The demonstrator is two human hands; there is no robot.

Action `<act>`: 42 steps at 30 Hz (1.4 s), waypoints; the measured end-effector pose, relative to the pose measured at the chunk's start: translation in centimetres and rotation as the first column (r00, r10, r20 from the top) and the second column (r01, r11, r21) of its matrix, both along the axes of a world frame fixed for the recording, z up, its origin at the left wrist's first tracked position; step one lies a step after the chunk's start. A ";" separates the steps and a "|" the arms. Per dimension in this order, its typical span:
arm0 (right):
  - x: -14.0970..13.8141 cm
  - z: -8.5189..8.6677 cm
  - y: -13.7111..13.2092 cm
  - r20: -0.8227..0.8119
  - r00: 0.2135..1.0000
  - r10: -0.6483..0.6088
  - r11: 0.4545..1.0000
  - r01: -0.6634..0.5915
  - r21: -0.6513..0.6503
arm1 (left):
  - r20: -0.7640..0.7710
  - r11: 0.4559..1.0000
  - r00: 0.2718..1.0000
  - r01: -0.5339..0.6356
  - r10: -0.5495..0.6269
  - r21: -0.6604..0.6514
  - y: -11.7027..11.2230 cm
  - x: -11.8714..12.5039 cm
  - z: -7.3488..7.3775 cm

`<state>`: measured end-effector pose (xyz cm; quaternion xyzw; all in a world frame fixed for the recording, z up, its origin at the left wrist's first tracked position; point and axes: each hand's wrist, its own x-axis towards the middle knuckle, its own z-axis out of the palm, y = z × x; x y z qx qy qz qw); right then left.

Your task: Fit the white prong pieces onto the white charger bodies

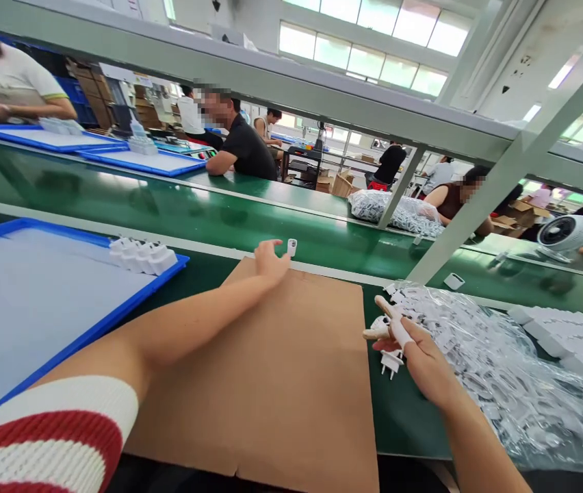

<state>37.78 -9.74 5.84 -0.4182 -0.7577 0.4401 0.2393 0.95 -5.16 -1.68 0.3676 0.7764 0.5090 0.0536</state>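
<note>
My left hand (pixel 271 263) reaches across a brown cardboard sheet (pixel 291 363) to its far edge, fingers apart. Just beyond its fingertips is a small white plastic housing (pixel 292 246) at the edge of the green belt; whether they touch I cannot tell. My right hand (pixel 407 342), with pale covers on some fingers, hovers right of the cardboard with its fingers spread. Below those fingers lies a white two-pin plug piece (pixel 391 363) on the green table. Another white piece (pixel 380 322) shows between the fingers, partly hidden.
A clear plastic bag of white plug parts (pixel 486 370) lies at right, beside stacked white housings (pixel 563 335). A blue-rimmed tray (pixel 40 294) at left bears several white housings (pixel 142 255). Another housing (pixel 454 281) sits on the green belt (pixel 219 219). A slanted post (pixel 476 212) rises ahead; people sit beyond.
</note>
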 end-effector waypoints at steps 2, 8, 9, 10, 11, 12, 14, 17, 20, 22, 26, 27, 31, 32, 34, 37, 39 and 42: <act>2.6 -0.8 -1.4 0.159 0.987 -0.038 0.993 0.020 0.119 | 0.023 0.995 0.996 -0.083 0.084 -0.063 1.2 -1.8 0.2; 6.4 -5.1 -3.1 0.498 0.857 -0.134 0.857 -0.153 0.493 | 0.006 0.971 0.999 -0.051 0.054 -0.236 4.5 -4.4 -0.2; 6.4 -5.8 -2.9 0.502 0.854 -0.132 0.847 -0.166 0.506 | 0.002 0.967 0.999 -0.035 0.037 -0.254 4.9 -4.6 -0.2; 6.2 -6.3 -2.7 0.497 0.857 -0.139 0.840 -0.163 0.517 | -0.001 0.963 1.000 -0.022 0.022 -0.270 5.2 -4.7 -0.2; 6.0 -6.8 -2.5 0.483 0.861 -0.157 0.835 -0.145 0.531 | -0.003 0.959 1.000 -0.013 0.012 -0.282 5.4 -4.8 0.0; 5.8 -7.1 -2.2 0.466 0.866 -0.180 0.829 -0.121 0.545 | -0.008 0.957 1.000 -0.008 0.006 -0.289 5.5 -4.8 0.1; 5.4 -7.4 -1.7 0.434 0.874 -0.219 0.824 -0.072 0.562 | -0.033 0.959 0.999 -0.002 -0.007 -0.283 5.3 -4.4 0.4; 5.1 -7.2 -1.1 0.361 0.901 -0.240 0.834 0.001 0.552 | -0.088 0.968 0.994 0.042 -0.066 -0.247 4.2 -2.6 0.5; 4.7 -6.3 -0.6 0.170 0.954 -0.249 0.874 0.145 0.464 | -0.110 0.957 0.959 0.242 -0.260 -0.158 1.9 0.1 -0.1; 3.8 -5.4 -0.2 0.023 0.959 -0.283 0.907 0.260 0.331 | -0.091 0.913 0.911 0.393 -0.403 -0.112 0.0 2.0 -0.8; -0.1 -3.7 1.4 -0.158 0.976 -0.153 0.986 0.160 0.037 | -0.002 0.818 0.820 0.571 -0.572 -0.076 -4.5 5.4 -1.9; -1.4 -3.4 1.9 -0.203 0.973 -0.107 0.993 0.113 0.017 | 0.013 0.803 0.805 0.592 -0.593 -0.067 -5.6 6.2 -2.0; -6.3 -3.2 4.0 -0.322 0.945 -0.049 0.995 0.017 -0.102 | 0.019 0.778 0.781 0.623 -0.624 -0.076 -8.4 8.5 -2.1; -7.2 -3.4 4.5 -0.352 0.934 -0.065 0.988 0.011 -0.152 | 0.014 0.767 0.769 0.638 -0.639 -0.071 -8.8 8.9 -2.2; -8.4 -4.1 5.1 -0.401 0.910 -0.106 0.964 -0.005 -0.266 | 0.016 0.761 0.762 0.647 -0.647 -0.035 -9.1 9.3 -2.3; -8.8 -5.3 5.2 -0.416 0.899 -0.136 0.910 -0.053 -0.412 | 0.044 0.785 0.784 0.620 -0.619 -0.005 -9.0 9.3 -2.6; -8.6 -5.9 4.9 -0.421 0.898 -0.131 0.873 -0.097 -0.478 | 0.031 0.770 0.771 0.637 -0.636 -0.038 -8.9 9.2 -2.6; -8.3 -6.4 4.4 -0.444 0.888 -0.121 0.830 -0.155 -0.535 | -0.016 0.708 0.710 0.701 -0.704 -0.085 -8.8 9.1 -2.4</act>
